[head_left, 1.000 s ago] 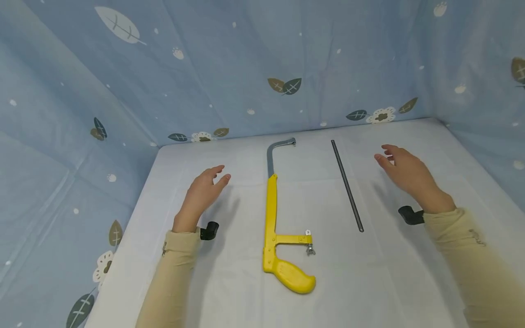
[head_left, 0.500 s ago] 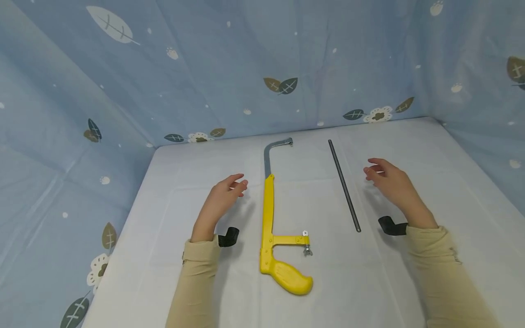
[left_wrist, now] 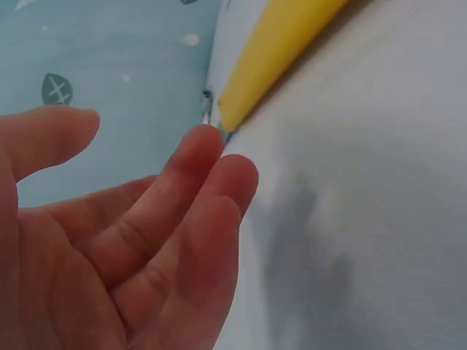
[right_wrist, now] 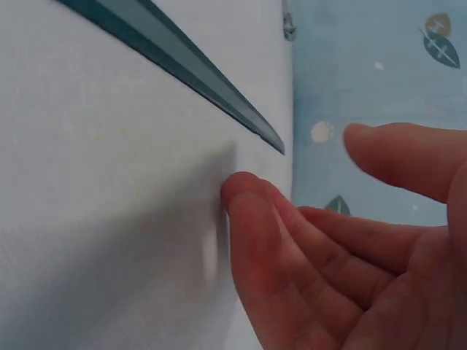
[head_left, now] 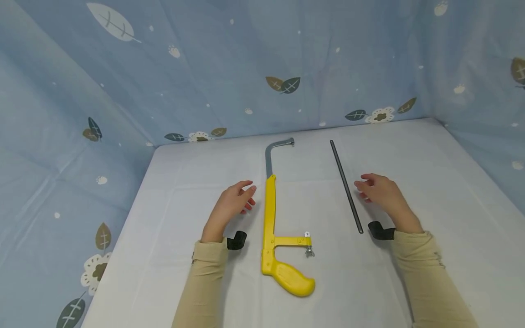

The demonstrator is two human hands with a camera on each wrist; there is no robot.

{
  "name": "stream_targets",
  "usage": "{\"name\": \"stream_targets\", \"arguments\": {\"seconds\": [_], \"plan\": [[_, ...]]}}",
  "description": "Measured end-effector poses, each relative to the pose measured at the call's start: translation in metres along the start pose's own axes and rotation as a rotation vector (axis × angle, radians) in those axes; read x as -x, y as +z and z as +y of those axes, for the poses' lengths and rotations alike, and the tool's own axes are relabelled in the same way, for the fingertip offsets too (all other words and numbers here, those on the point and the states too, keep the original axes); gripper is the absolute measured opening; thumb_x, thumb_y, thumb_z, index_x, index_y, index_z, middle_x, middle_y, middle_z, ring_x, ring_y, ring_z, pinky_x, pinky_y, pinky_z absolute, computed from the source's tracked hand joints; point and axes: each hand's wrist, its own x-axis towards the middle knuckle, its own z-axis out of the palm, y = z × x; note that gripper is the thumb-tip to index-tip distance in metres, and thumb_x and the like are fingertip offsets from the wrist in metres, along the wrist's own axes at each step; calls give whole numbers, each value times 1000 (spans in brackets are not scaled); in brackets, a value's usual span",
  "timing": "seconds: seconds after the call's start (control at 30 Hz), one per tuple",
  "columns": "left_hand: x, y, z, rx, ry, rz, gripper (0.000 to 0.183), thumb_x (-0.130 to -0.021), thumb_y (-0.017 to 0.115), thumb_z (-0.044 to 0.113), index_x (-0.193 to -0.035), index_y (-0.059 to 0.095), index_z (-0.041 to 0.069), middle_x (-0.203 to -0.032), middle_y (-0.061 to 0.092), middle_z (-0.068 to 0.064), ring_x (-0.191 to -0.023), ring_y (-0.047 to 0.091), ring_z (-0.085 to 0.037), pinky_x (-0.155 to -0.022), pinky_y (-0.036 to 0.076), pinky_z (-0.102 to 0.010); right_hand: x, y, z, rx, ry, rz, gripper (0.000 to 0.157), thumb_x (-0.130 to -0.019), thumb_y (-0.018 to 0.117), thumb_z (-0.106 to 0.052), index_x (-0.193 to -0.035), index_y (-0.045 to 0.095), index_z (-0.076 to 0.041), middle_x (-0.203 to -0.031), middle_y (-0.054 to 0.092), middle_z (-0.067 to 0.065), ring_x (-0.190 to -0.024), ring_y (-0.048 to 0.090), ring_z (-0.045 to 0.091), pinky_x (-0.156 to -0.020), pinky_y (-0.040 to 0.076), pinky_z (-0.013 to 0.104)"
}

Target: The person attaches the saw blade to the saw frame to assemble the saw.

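Hacksaw frame [head_left: 269, 209] lies just right of the left hand's [head_left: 229, 205] fingers [left_wrist: 210, 248].

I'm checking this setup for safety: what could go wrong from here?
The bar lies flat on the table, so the right hand might fumble it. The left hand is beside the middle of the frame, away from the handle; lifting there could let the handle end dip. The wing nut sticks out and might snag.
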Motion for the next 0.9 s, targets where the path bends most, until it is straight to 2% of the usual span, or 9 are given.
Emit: {"name": "stream_targets", "arguments": {"seconds": [0.2,0.3,0.53,0.7,0.9], "plan": [[-3,9,-6,-30,-41,-77,52,-89,48,45,-132,43,18,-77,63,-3,-61,58,-22,-56,47,-31,-2,10,-2,118,19,-19,52,-90,46,-38,-118,51,6,-82,63,9,-72,57,19,-67,42,38],[-3,14,-7,-51,-47,-110,54,-88,48,47,-134,41,18,-76,63,-3,-60,57,-21,-57,47,-30,-1,17,-6,159,10,-19,50,-90,48,-37,-113,54,6,-78,62,8,-70,55,19,-65,42,37],[-1,22,-3,-145,-31,-130,58,-87,51,44,-135,39,15,-71,61,-2,-55,55,-19,-58,43,-29,4,27,-14,241,-46,32,42,-86,55,-29,-103,56,10,-93,59,20,-82,56,32,-67,44,42],[0,24,0,-231,-29,-140,70,-81,60,46,-139,34,16,-71,58,-2,-55,53,-17,-57,39,-29,6,31,-15,270,-101,82,31,-83,60,-19,-95,57,9,-82,58,15,-75,54,28,-63,43,38],[3,29,1,-293,-15,-168,78,-78,60,51,-141,28,18,-69,55,-2,-54,53,-17,-57,39,-29,6,32,-18,234,-79,65,23,-83,57,-14,-93,58,6,-85,59,16,-77,54,28,-62,43,37]]}}
